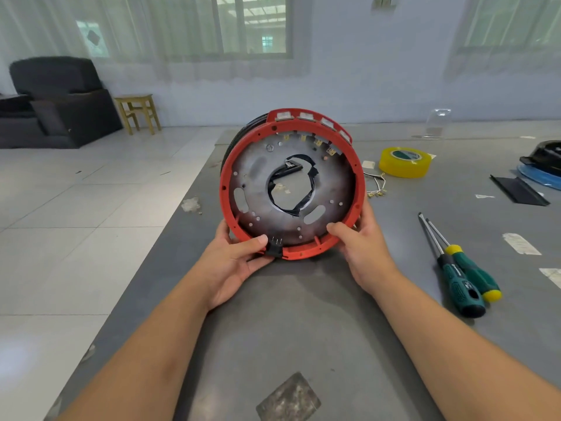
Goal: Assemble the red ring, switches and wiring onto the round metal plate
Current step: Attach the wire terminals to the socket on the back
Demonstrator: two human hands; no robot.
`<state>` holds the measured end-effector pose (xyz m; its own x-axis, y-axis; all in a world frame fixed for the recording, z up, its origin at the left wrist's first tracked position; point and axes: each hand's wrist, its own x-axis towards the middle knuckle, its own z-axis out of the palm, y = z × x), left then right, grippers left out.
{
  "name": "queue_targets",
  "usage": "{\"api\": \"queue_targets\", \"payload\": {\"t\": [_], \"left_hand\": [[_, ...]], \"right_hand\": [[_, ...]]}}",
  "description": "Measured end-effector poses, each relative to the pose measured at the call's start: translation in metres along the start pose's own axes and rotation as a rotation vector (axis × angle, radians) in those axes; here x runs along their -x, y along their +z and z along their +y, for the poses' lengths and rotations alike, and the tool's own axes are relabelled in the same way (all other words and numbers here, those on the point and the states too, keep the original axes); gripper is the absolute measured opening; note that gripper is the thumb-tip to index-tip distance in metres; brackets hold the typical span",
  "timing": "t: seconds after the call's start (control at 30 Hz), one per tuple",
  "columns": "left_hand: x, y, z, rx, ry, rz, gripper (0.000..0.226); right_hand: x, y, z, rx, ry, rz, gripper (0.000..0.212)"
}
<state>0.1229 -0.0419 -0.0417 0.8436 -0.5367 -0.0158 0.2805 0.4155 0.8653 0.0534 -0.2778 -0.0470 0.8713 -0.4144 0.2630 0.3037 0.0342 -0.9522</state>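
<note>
Both forearms come in from the bottom edge, reaching across a grey table toward the assembly. Left hand grips the lower-left rim of the red ring, thumb curled over the front edge right beside a small black connector with little pins that sits in the bottom of the ring. That ring is fitted round the round metal plate, and the whole thing is tipped up on edge, facing the camera, bottom about at the tabletop. Plate has a big centre hole with black tape round its edge. Four whitish switches sit in a row along the top of the ring, brass terminals poking through just below them. Right hand holds the lower-right rim, thumb hooked inside against the plate, fingers wrapped behind. Just right of the ring some loose wires lie on the table, then a yellow tape roll further back, and two green-handled screwdrivers side by side nearer to me on the right
</note>
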Motion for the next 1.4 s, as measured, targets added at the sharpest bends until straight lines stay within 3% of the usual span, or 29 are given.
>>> {"api": "queue_targets", "payload": {"t": [0.23,0.3,0.37,0.43,0.5,0.63,0.8,1.1,1.27,1.33,1.4], "left_hand": [[0.001,-0.001,0.005,0.027,0.008,0.086,0.084],[0.000,0.000,0.005,0.082,0.051,0.132,0.087],[-0.002,0.000,0.005,0.125,0.117,0.198,0.077],[-0.003,0.000,0.005,0.162,0.171,0.265,0.069],[-0.005,-0.002,0.005,0.214,0.204,0.320,0.073],[-0.010,-0.007,0.007,0.293,0.225,0.362,0.078],[-0.015,-0.008,0.007,0.364,0.231,0.389,0.076],[-0.022,-0.012,0.003,0.280,0.237,0.380,0.067],[-0.023,-0.011,0.000,0.215,0.239,0.390,0.062],[-0.023,-0.010,0.000,0.202,0.239,0.385,0.062],[-0.022,-0.009,0.000,0.201,0.241,0.382,0.063]], "right_hand": [[-0.001,0.003,-0.001,-0.077,0.028,-0.066,0.089],[0.002,0.011,-0.005,-0.062,0.081,-0.015,0.086],[0.004,0.016,-0.007,0.129,0.127,0.057,0.062],[0.008,0.019,-0.007,0.429,0.066,0.026,0.030],[0.011,0.024,-0.005,0.787,-0.030,-0.073,0.022],[0.004,0.036,0.006,1.187,-0.078,-0.258,0.036],[-0.034,0.051,0.018,1.377,-0.026,-0.168,0.042],[-0.131,0.054,0.035,1.523,0.041,-0.073,0.070],[-0.151,0.047,0.038,1.529,0.202,-0.081,0.079],[-0.150,0.048,0.039,1.530,0.181,-0.040,0.075],[-0.145,0.049,0.039,1.569,0.071,0.083,0.057]]}}
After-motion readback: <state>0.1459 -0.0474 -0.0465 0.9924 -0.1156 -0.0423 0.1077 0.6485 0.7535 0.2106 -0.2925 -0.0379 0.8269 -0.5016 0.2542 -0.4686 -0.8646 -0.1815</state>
